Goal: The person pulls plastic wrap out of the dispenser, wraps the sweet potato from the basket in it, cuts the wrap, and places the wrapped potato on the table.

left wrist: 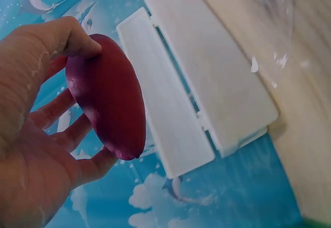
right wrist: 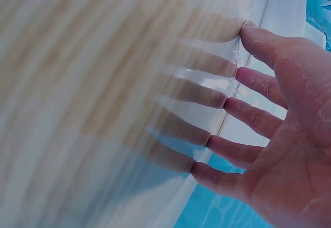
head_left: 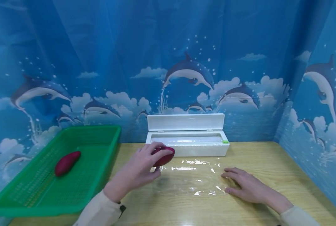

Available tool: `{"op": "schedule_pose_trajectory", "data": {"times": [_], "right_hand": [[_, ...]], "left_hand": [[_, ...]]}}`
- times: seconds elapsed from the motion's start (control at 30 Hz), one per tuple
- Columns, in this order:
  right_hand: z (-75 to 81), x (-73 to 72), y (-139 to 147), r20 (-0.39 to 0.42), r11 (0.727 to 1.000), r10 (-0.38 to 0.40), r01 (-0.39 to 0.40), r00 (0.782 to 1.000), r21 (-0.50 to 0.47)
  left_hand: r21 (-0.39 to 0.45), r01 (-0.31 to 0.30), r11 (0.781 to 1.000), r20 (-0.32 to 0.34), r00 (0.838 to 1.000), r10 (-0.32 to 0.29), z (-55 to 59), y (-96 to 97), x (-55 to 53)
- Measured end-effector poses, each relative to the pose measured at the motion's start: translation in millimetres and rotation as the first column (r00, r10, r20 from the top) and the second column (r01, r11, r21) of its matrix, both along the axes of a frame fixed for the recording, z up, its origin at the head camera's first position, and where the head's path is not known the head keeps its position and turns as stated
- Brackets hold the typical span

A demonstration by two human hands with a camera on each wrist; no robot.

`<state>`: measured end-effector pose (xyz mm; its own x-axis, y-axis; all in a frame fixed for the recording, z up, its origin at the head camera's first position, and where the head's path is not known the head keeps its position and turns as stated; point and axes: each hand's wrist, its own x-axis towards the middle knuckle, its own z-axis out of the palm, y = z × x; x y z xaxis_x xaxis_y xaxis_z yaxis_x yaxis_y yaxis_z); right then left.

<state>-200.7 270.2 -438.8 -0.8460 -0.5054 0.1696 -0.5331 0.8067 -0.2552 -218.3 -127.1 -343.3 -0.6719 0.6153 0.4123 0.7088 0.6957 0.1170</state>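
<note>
My left hand [head_left: 137,168] grips a dark red sweet potato [head_left: 166,157], thumb on one side and fingers on the other. It is held up in front of the white cling film box [head_left: 200,151], over the far left part of a clear sheet of cling film [head_left: 185,182] spread on the table. In the left wrist view the sweet potato [left wrist: 111,101] shows a smooth skin and a small pointed end. My right hand [head_left: 245,185] rests at the sheet's right edge. Its spread fingertips [right wrist: 235,104] touch the tabletop in the right wrist view.
The box stands at the back with its lid [head_left: 186,122] raised, a film roll inside and a green tab [head_left: 225,142] at its right end. On the left, a green basket [head_left: 111,141] holds another sweet potato [head_left: 67,164]. A dolphin-print curtain [head_left: 122,62] borders the wooden table [head_left: 258,157].
</note>
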Motion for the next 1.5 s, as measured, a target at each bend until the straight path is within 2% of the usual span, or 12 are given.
{"op": "schedule_pose_trajectory", "data": {"times": [0.2, 0.4, 0.63, 0.97, 1.17, 1.5], "right_hand": [[1.9, 0.3, -0.2, 0.028, 1.000, -0.006, 0.006, 1.000, 0.002], [1.0, -0.4, 0.9, 0.031, 1.000, -0.001, 0.001, 1.000, -0.001], [0.0, -1.6, 1.0, 0.005, 1.000, 0.005, -0.005, 1.000, 0.001], [-1.0, -2.3, 1.0, -0.030, 1.000, 0.006, -0.006, 1.000, 0.011], [0.7, -3.6, 2.2, -0.020, 1.000, 0.005, -0.005, 1.000, 0.012], [2.5, -2.5, 2.0, 0.018, 1.000, 0.002, -0.002, 1.000, 0.002]], "left_hand": [[-0.011, 0.005, 1.000, 0.047, 0.999, -0.005, -11.0, 10.8, -4.2], [-0.021, 0.054, 0.998, 0.092, 0.994, -0.052, -22.0, 24.4, -9.3], [-0.055, 0.106, 0.993, 0.165, 0.982, -0.095, -34.6, 44.4, -13.7], [-0.090, 0.126, 0.988, 0.160, 0.981, -0.111, -50.8, 67.7, -22.8], [-0.082, 0.148, 0.986, 0.162, 0.978, -0.134, -57.1, 82.6, -28.7], [-0.129, 0.185, 0.974, 0.197, 0.968, -0.157, -70.1, 96.7, -35.6]]}}
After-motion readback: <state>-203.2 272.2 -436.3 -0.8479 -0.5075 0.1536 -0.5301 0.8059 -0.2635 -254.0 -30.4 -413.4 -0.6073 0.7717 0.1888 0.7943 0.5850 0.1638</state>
